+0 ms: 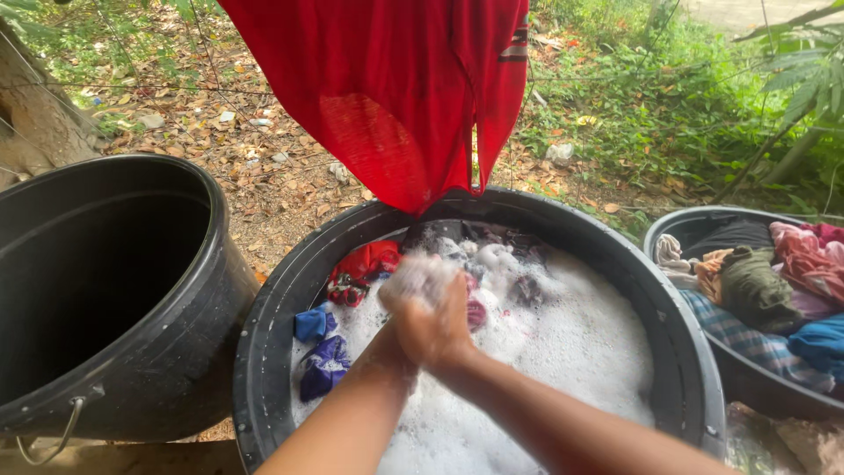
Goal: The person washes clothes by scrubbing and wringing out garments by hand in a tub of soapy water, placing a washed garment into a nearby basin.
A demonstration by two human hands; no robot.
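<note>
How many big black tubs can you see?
3. An empty tub sits on the left, a soapy tub in the middle under both hands, and a tub of clothes on the right, partly cut off.

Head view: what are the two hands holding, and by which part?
Both hands, left hand and right hand, are pressed together around a suds-covered bundle over the foamy tub. What it is, and which part is gripped, cannot be told.

Left hand [406,330] and right hand [437,327] press together on a suds-covered cloth [420,277] over 1 black tub [264,352] of foam — a red garment [396,88] hangs above.
</note>
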